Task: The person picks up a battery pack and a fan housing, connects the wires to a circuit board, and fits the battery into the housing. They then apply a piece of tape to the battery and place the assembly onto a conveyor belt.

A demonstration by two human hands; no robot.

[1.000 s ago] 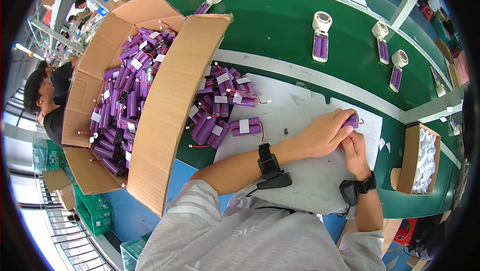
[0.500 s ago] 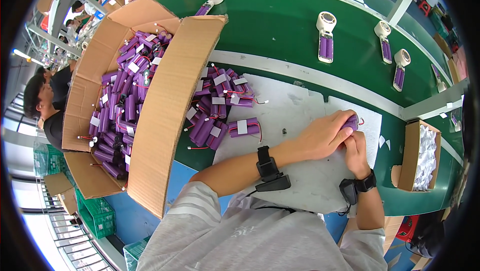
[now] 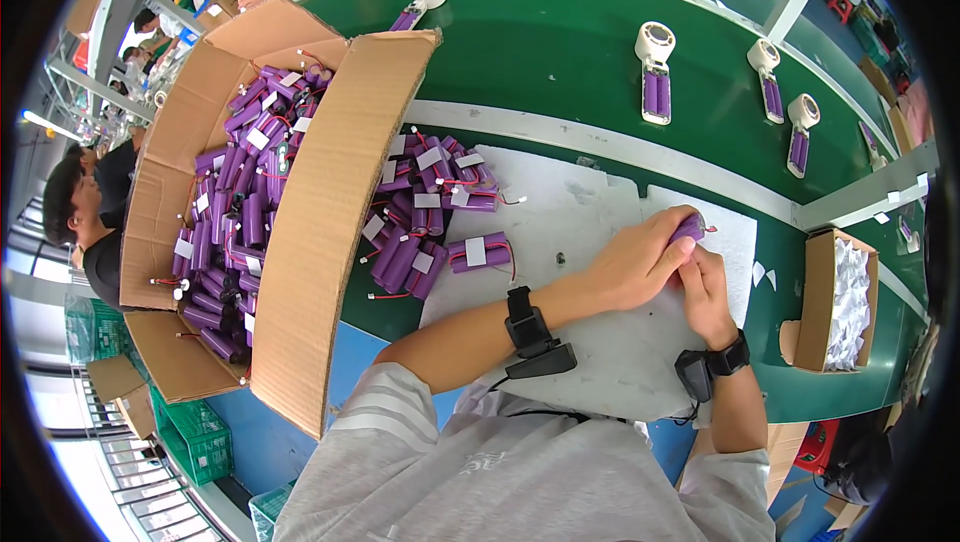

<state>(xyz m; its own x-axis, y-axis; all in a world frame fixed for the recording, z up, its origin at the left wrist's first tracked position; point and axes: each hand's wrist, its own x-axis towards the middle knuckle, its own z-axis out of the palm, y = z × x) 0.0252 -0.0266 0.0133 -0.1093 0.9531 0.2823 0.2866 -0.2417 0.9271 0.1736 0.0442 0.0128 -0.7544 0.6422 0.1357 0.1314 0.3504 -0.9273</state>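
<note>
Nearest me, both forearms reach over the counter (image 3: 785, 337), each wearing a black wristband. Beyond them the hands are together, closed around a single purple battery pack (image 3: 690, 227) held above the right part of the pale work sheet (image 3: 565, 207). The left hand (image 3: 640, 267) wraps it from the left, its thumb along the near side; the right hand (image 3: 708, 287) meets it from below, though I can't make out where those fingertips press. A short red lead (image 3: 711, 230) pokes out on the right.

Working well here, I'd judge, means steadying the wrapped body with the left hand and letting the right do the fine work, with the lead free of the grip so that it isn't pinched or tugged. Firm, even pressure should suit the purple wrap better than nails.

To the left, one loose pack (image 3: 480, 252) lies on the sheet beside a heap (image 3: 425, 197), wires trailing; best keep elbows clear of those. Farther off, white-headed handheld devices (image 3: 655, 72) lie on the green surface.
</note>
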